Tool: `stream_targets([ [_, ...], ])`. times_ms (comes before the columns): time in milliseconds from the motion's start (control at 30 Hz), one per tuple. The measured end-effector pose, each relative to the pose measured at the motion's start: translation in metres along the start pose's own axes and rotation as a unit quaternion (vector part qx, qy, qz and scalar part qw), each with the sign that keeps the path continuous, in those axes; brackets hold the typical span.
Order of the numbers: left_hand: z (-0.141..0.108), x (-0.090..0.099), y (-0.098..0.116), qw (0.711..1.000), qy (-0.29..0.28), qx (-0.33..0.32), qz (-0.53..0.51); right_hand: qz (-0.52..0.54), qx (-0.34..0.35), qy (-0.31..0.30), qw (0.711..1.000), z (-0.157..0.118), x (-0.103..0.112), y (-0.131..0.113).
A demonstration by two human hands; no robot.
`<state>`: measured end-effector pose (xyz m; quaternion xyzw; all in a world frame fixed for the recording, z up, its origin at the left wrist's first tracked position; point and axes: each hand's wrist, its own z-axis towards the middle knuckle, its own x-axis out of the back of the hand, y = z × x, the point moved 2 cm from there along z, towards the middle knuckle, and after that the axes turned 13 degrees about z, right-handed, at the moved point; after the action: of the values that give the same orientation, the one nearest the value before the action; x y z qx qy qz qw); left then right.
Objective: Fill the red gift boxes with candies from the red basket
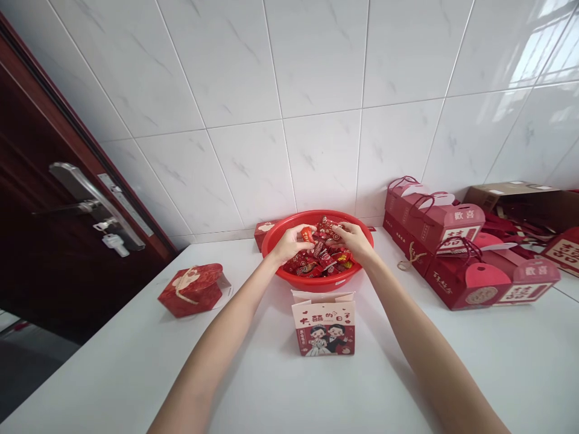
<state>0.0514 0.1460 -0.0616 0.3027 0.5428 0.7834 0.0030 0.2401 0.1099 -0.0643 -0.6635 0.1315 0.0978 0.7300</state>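
A red plastic basket (316, 283) full of red-wrapped candies (323, 260) stands by the tiled wall. At its left side my left hand (292, 243) is closed on a small red-wrapped candy (307, 234). My right hand (353, 242) reaches over the basket's right side, its fingers bent among the wrappers; whether they grip one I cannot tell. In front of the basket, between my forearms, a small white and red box (324, 328) with a cartoon couple stands upright, its top flaps up.
On the left lies a red box (192, 290) with a cord. Another red box (263, 232) sits behind the basket. Several red gift boxes (470, 277) and a cardboard carton (520, 196) are at the right. A dark door (40, 181) stands at the left.
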Motion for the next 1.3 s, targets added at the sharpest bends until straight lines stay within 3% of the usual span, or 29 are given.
stream_targets([
  [267,0.002,0.003,-0.004,1.0,0.024,0.006,0.008,0.058,-0.026,0.006,0.998,0.0,0.003,-0.001],
  [500,0.0,0.003,-0.002,1.0,0.023,0.013,-0.001,0.075,-0.036,-0.03,0.996,-0.002,0.003,-0.002],
  [1000,-0.003,0.0,0.007,0.998,0.03,-0.055,-0.008,0.036,-0.045,-0.084,0.995,-0.005,-0.002,-0.004],
  [1100,-0.009,-0.003,0.014,0.997,0.032,-0.058,-0.039,0.03,-0.014,-0.065,0.997,-0.01,-0.008,-0.011],
  [1300,-0.043,0.005,0.038,0.989,0.114,-0.067,-0.062,-0.007,0.049,-0.091,0.995,-0.035,-0.021,-0.047],
])
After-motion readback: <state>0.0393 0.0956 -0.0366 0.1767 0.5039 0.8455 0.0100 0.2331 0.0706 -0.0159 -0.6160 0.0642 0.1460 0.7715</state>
